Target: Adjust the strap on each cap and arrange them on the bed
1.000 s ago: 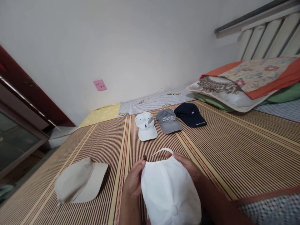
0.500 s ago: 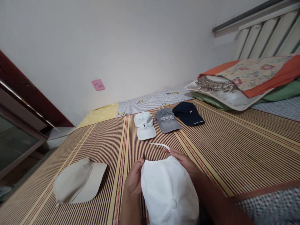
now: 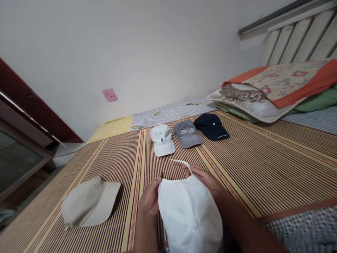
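Close to me, a white baseball cap (image 3: 191, 214) is held with its back opening facing away and its crown button up. My left hand (image 3: 150, 198) pinches the left edge of the opening, where a small dark buckle (image 3: 162, 174) sticks up. On the other side, my right hand (image 3: 206, 179) grips the edge by the base of a loose white strap (image 3: 181, 162), whose free end points left. Strap and buckle are apart. The cap's brim is out of sight below the frame.
A beige cap (image 3: 89, 202) lies at the left on the striped mat (image 3: 126, 168). Farther back stand a white cap (image 3: 162, 140), a grey cap (image 3: 187, 134) and a navy cap (image 3: 211, 126) in a row. Pillows (image 3: 276, 88) are piled at the right, by a radiator (image 3: 302, 38).
Hardly anything differs. The strap's free end has shifted very slightly in my right hand, and the view has moved a little. Both hands keep their hold on the white cap.
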Demonstrator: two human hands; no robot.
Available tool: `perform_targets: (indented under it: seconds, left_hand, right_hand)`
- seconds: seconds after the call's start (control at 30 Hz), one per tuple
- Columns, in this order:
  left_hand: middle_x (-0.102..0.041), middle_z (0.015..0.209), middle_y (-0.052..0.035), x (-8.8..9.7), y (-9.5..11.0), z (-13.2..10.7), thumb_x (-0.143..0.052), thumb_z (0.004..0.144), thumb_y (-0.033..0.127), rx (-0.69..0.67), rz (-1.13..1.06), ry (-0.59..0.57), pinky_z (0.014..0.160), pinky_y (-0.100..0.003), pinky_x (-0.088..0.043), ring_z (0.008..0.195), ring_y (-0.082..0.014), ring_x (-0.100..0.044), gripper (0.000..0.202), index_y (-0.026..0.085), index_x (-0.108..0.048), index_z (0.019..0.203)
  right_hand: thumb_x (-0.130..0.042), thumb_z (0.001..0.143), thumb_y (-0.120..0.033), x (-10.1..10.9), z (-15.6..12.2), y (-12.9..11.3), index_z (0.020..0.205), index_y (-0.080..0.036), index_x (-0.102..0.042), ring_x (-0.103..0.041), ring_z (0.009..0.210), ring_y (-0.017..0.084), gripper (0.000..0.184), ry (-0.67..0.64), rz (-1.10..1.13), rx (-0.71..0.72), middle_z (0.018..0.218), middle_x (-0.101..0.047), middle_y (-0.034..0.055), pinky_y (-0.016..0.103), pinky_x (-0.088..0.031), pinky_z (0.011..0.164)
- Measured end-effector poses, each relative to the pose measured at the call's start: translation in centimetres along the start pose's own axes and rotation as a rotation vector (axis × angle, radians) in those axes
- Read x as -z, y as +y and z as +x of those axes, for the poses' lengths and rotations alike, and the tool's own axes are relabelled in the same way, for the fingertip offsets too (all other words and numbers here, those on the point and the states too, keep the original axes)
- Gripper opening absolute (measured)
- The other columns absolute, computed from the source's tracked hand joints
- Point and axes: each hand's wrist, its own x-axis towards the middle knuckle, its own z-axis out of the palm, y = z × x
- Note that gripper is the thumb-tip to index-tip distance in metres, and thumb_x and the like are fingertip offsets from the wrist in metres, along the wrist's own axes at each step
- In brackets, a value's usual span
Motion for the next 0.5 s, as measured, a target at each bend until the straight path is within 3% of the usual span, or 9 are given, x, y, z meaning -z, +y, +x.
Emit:
perform_targets:
  seconds: [0.2,0.4,0.5]
  left_hand:
    - [-0.075,0.069,0.0014,0.05,0.47,0.01,-0.086,0.07,0.017,-0.029,-0.047,0.027,0.08,-0.031,-0.06,0.067,-0.0169,-0.072,0.017,0.016,-0.07,0.076]
    - [-0.075,0.073,-0.003,0.12,0.19,0.06,-0.083,0.075,0.019,-0.022,-0.023,0.031,0.075,-0.034,-0.06,0.071,-0.0214,-0.074,0.014,0.014,-0.071,0.081]
    - [-0.077,0.076,-0.003,0.14,-0.02,0.21,-0.083,0.076,0.017,-0.053,-0.017,0.048,0.073,-0.032,-0.061,0.072,-0.0192,-0.073,0.016,0.014,-0.072,0.086]
  right_hand:
    - [-0.071,0.089,-0.031,0.13,0.13,-0.05,0.101,-0.017,-0.077,-0.067,0.068,0.015,0.019,0.025,0.013,-0.004,0.076,-0.074,0.003,0.023,-0.052,0.064]
    - [-0.076,0.084,-0.022,0.22,0.12,-0.15,0.096,-0.018,-0.078,-0.067,0.07,0.014,0.012,0.071,0.009,0.022,0.076,-0.074,0.0025,0.023,-0.053,0.067]
    - [-0.076,0.085,-0.022,0.32,0.21,-0.07,0.093,-0.019,-0.078,-0.067,0.07,0.014,0.008,0.085,0.02,0.04,0.077,-0.074,0.003,0.023,-0.054,0.068]
